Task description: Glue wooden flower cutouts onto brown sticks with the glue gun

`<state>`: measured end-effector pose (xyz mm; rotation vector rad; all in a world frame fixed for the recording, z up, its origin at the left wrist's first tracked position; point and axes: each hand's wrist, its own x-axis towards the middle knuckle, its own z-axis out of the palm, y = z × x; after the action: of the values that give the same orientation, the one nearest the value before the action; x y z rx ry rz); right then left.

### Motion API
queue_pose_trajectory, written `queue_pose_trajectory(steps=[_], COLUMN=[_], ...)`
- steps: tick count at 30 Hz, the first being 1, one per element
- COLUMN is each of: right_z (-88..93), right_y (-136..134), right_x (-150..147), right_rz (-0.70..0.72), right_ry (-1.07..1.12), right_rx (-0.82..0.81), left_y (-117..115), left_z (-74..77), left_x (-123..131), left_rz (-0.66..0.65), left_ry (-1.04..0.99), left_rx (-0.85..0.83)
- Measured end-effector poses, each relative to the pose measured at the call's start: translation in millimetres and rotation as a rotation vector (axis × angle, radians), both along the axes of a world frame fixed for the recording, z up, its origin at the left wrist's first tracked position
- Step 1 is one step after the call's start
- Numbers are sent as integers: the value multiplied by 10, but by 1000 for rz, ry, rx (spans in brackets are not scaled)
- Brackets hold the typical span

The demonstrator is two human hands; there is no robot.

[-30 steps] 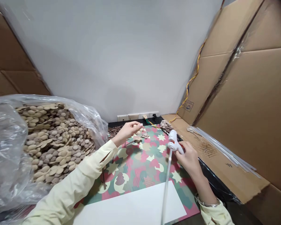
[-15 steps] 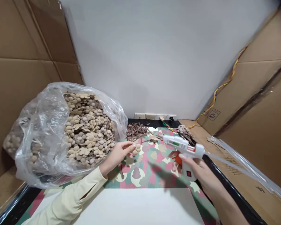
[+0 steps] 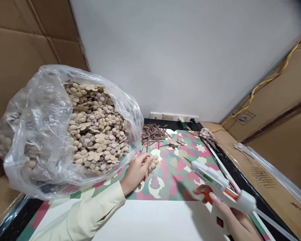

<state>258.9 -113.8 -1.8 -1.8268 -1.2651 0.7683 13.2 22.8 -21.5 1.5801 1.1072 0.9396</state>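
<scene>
My left hand is closed in a pinch on a beige flower-shaped piece with rounded petals, just above the patterned paper. In my right hand is a white hot glue gun, its nozzle pointing up and left and its orange trigger under my fingers. A clear glue stick sticks out of its back end. Left of my left hand, a large clear plastic bag gapes wide, full of similar beige and greyish flower pieces.
Brown strips lie heaped by the wall. Beside them are loose flower pieces. Stemmed pieces lie farther right. A power strip runs along the wall. Cardboard flanks both sides, with clear sticks on the right.
The glue gun has moved right and toward me, away from the flower piece in my left hand. The view has shifted slightly, and a loose flower piece now shows near the strips.
</scene>
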Motion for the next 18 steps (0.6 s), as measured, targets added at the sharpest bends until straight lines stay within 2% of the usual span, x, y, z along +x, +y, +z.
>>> queue_pose_trajectory(steps=[3,6,8,12,15,18], right_z=[56,55,-17,-251,-324,-190], right_y=[0,248,474,788,835,859], right_x=[236,404,492,672,808,869], right_rz=[170,283,328,454,515,587], right_ry=[-367,-493,-587,-924,-949,-940], right_rx=[68,89,110,129,115,96], left_y=[61,137,176,220,231,217], left_z=[59,192,294,429,443,407], left_x=[-41,-134,-211,-355,-424,-435], left_rz=[26,93,148,249,264,247], left_ry=[-118,-188,-221,-253,-254,-266], left_rx=[-114,-92,-44,43,71,83])
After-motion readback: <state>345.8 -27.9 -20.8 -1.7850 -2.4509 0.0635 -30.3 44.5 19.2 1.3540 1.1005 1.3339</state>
